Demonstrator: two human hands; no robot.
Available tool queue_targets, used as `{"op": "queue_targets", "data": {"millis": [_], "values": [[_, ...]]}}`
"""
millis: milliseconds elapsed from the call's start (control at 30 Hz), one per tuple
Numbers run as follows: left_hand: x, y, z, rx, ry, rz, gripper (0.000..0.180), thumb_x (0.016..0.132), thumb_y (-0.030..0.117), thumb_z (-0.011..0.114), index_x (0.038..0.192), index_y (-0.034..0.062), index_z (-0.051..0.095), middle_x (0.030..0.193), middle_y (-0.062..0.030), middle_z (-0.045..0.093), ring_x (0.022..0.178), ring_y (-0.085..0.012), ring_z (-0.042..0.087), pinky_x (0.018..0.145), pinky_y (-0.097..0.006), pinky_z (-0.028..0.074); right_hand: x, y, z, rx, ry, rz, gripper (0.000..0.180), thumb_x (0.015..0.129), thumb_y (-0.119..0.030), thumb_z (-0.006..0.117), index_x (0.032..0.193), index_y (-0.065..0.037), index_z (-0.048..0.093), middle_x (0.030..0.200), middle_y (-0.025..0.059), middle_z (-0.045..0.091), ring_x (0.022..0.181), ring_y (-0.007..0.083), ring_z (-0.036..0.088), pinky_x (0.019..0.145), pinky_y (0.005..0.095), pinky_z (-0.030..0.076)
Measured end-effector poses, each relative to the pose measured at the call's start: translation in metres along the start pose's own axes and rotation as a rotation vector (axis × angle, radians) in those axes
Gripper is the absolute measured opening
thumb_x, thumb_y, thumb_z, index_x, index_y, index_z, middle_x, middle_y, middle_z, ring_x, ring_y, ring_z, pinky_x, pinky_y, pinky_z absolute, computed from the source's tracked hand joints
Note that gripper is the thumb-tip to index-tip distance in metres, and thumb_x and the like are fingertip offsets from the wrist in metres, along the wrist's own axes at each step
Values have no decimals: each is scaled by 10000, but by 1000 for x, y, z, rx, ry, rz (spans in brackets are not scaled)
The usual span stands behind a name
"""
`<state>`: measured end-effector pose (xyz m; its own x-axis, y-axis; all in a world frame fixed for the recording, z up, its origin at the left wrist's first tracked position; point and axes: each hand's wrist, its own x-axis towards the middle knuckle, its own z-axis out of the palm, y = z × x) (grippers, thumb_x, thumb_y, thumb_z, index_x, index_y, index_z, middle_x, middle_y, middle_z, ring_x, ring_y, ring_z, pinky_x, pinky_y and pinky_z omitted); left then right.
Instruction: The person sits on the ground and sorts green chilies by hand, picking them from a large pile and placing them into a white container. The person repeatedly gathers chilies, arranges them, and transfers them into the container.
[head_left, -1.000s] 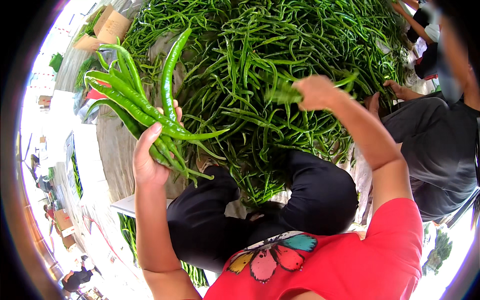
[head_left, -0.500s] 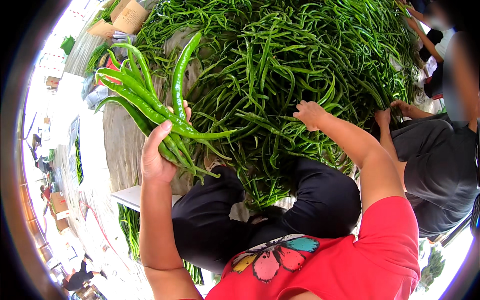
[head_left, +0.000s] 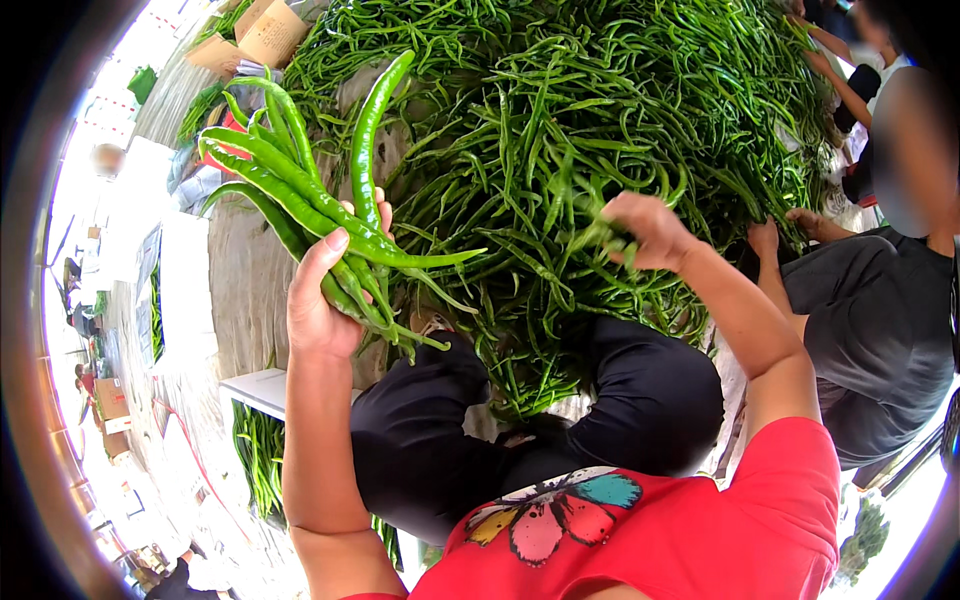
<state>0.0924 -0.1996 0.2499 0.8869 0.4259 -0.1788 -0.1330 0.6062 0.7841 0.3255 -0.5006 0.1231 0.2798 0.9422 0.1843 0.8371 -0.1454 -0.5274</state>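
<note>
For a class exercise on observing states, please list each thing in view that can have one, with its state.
Held peppers, bunched, fanned out at the upper end
Left hand, closed around the bunch
Right hand, blurred, over the pile; grip unclear
Pepper pile, loose, tangled, spread out
Cardboard box, flaps open
Knees, bent

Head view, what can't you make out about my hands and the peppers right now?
All in the head view:
Right hand: motion blur hides its fingertips and whether it grips the blurred peppers there.
Bunch in the left hand: overlap and grip hide parts, so no sure count.
Pepper pile: the picture's top edge cuts off its far side.
Co-worker's hands: too small to tell what they hold.
</note>
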Motion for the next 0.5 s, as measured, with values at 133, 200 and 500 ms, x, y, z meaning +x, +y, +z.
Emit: {"op": "queue_targets", "data": {"millis": [133, 200, 500], "values": [[3, -1, 2, -75, 17, 8, 304, 820, 115, 596, 1097, 5, 535, 1267, -225, 495, 1224, -332, 460, 1041, -418, 365, 1, 2, -51, 592, 425, 314, 230, 748, -62, 653, 978, -69, 660, 852, 17, 653, 786, 96, 598, 712, 263, 495], [3, -2, -1, -96, 15, 2, 304, 822, 117, 591, 1095, -3, 532, 1264, -224, 495, 1231, -331, 454, 1053, -418, 355, 0, 22, -65, 459, 462, 317, 192, 765, -68, 645, 956, -52, 660, 875, 12, 657, 810, 95, 596, 755, 267, 491], [8, -4, 6, 19, 12, -22, 368, 818, 161, 594, 1141, 15, 495, 1275, -205, 484, 1216, -305, 466, 1015, -418, 383, -38, 169, -54, 999, 1145, 915, 305, 728, -179, 745, 983, -42, 652, 962, 69, 659, 810, 184, 605, 756, 339, 472]]}}
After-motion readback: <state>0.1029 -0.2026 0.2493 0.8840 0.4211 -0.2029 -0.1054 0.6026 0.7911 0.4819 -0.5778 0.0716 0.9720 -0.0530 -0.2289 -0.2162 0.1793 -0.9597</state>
